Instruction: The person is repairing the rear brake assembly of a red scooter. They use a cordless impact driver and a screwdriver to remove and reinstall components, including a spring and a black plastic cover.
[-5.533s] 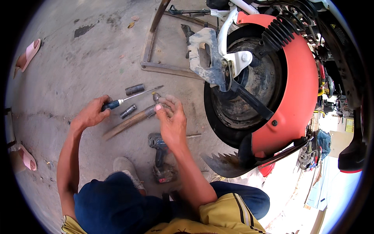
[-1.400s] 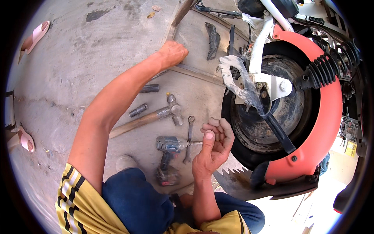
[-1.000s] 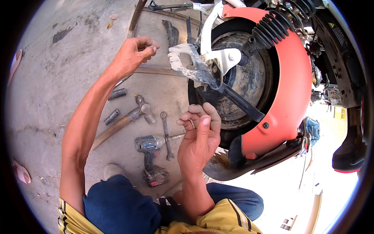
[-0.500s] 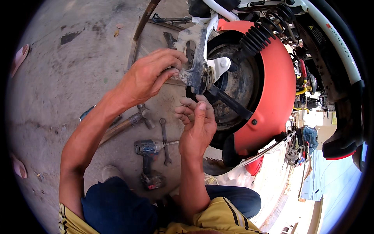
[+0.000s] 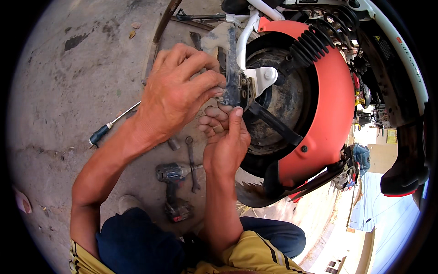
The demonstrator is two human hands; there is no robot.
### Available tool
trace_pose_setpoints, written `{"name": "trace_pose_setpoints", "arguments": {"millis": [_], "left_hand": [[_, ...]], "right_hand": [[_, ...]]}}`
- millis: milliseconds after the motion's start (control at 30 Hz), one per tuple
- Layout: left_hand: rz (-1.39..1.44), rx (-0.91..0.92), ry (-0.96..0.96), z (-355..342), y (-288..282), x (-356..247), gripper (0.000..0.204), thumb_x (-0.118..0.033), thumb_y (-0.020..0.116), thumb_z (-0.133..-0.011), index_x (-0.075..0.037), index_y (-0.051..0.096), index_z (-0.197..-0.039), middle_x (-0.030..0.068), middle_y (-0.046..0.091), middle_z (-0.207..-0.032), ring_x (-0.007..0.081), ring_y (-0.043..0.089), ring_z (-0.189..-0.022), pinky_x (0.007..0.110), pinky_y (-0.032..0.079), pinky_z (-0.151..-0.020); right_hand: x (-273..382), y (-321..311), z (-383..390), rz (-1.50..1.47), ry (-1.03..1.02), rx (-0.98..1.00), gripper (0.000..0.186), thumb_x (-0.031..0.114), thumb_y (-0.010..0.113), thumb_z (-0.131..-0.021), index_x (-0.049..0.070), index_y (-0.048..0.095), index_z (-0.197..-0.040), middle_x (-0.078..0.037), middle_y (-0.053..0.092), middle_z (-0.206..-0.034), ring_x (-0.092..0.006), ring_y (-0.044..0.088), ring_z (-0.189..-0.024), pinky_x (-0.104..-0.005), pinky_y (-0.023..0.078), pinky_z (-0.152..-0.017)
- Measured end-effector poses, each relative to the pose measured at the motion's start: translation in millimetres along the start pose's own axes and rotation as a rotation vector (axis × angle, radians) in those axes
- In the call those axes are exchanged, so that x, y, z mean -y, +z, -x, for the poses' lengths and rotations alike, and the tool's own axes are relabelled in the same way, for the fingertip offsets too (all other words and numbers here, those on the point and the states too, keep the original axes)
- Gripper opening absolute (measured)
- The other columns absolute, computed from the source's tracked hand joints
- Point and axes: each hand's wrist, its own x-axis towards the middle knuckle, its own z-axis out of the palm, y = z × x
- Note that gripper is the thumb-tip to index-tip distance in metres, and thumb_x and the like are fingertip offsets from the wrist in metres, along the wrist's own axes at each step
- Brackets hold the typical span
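Observation:
A dusty dark guard plate with a cut-out stands beside the wheel axle of a scooter. My left hand reaches over the guard from the left, its fingers bent and closed on the near edge. At the guard's lower end, my right hand is turned palm up. Its thumb and forefinger are pinched together against the bottom corner, and whatever sits between them is hidden. Close by on the right are a white bracket with a bolt and a black lever-like bar across the wheel.
A red fender and a black shock absorber surround the wheel. On the concrete lie a cordless impact driver, a combination wrench and a screwdriver. A hammer head shows below my left forearm.
My left hand has shifted right and closer over the guard, and its forearm now covers the hammer handle. My right hand has risen slightly to the guard's lower corner. The view has shifted slightly.

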Motion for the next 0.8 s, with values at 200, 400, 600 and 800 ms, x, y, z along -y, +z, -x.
{"name": "trace_pose_setpoints", "arguments": {"millis": [200,400,600,800], "left_hand": [[0.31,0.04,-0.097,-5,19,-7,0.023,-0.003,0.082,-0.075,-0.009,0.073,-0.096,0.0013,0.072,-0.096,0.0269,0.06,-0.1,0.042,0.045,-0.092],[0.154,-0.008,-0.036,-14,35,-15,0.019,-0.003,0.082,-0.074,-0.007,0.075,-0.092,0.0027,0.071,-0.089,0.0261,0.061,-0.101,0.041,0.044,-0.091],[0.296,-0.037,-0.12,-11,45,-18,0.023,0.006,0.08,-0.072,-0.006,0.074,-0.091,0.004,0.072,-0.09,0.027,0.062,-0.095,0.039,0.051,-0.082],[0.383,-0.03,-0.242,-7,51,-17,0.018,0.0,0.081,-0.074,-0.004,0.075,-0.091,0.0072,0.071,-0.09,0.0296,0.062,-0.099,0.039,0.049,-0.087]], "right_hand": [[-1,1,-2,-0.088,-0.002,0.02,0.036,0.032,0.052,-0.114,-0.002,0.064,-0.118,-0.011,0.074,-0.096,-0.0168,0.071,-0.077,-0.0289,0.054,-0.066],[2,-1,-2,-0.086,-0.01,0.028,0.034,0.031,0.052,-0.114,0.0,0.067,-0.119,-0.007,0.074,-0.099,-0.0125,0.069,-0.08,-0.0274,0.053,-0.066],[4,-1,1,0.001,-0.088,0.005,0.036,0.032,0.052,-0.114,0.0,0.069,-0.114,-0.005,0.074,-0.095,-0.0106,0.068,-0.078,-0.026,0.053,-0.066],[-2,-6,-3,0.072,-0.132,0.035,0.035,0.031,0.054,-0.113,0.0,0.07,-0.112,-0.008,0.074,-0.093,-0.0128,0.069,-0.076,-0.028,0.054,-0.067]]}}
